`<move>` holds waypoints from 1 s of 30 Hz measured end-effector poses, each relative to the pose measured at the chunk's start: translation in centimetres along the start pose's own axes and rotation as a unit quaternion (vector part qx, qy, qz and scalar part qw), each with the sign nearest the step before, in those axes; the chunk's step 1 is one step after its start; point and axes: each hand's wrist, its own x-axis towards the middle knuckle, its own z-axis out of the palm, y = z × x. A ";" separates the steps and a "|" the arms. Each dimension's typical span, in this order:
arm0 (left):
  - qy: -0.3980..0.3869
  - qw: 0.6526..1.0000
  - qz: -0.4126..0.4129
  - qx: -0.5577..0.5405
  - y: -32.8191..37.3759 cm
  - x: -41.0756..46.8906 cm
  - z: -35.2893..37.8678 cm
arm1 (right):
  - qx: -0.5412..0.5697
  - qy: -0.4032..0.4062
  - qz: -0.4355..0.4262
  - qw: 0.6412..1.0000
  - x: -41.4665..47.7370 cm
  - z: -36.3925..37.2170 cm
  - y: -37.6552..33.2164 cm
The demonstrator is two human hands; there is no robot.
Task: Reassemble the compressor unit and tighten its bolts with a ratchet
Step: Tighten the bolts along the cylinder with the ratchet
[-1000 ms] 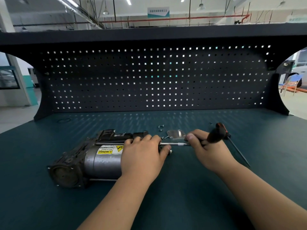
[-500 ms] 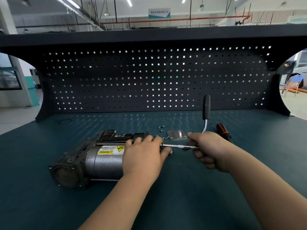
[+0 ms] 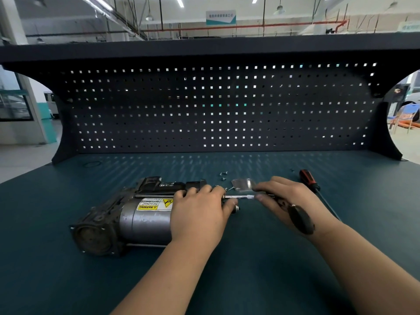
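Torque needs a steady body: our left grip (image 3: 200,214) curls over the right end of the grey cylindrical metal compressor unit (image 3: 141,221), which lies left of centre on the teal tabletop (image 3: 250,269). Our right grip (image 3: 288,201) wraps the chrome ratchet with black handle (image 3: 300,218). We should hold its extension bar square on the bolt and swing short, even strokes.

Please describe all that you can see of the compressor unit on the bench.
The compressor unit lies on its side on the dark green bench top. Its body is a grey metal cylinder with a yellow warning label. The left end is a grimy dark housing with a round face; black blocks sit on top. The left hand holds its right end, where the ratchet meets it.
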 end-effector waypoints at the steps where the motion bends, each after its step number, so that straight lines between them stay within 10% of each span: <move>1: 0.000 1.000 0.000 -0.002 0.0 0.0 0.0 | -0.008 0.012 -0.019 1.000 0.1 0.0 -0.1; 5: -0.001 1.000 0.004 -0.007 0.0 -0.1 -0.1 | -0.012 0.022 -0.020 0.999 -0.3 0.5 0.1; 13: -0.001 1.000 0.003 -0.005 0.1 -0.2 0.0 | 0.077 -0.052 0.255 0.962 1.2 0.2 -0.9; 18: -0.011 1.000 0.003 0.010 0.1 -0.1 -0.1 | 0.310 -0.154 0.485 0.803 2.1 -0.4 -1.7; 21: -0.017 1.000 0.006 0.014 0.1 -0.2 -0.2 | 0.346 -0.172 0.505 0.772 2.0 -0.3 -1.8; 25: -0.027 0.999 0.008 0.022 0.1 0.0 -0.2 | 0.345 -0.149 0.472 0.798 1.5 0.2 -1.7; 30: -0.039 0.999 0.001 0.033 0.2 0.4 -0.2 | 0.087 -0.052 0.262 0.960 0.6 0.6 -0.5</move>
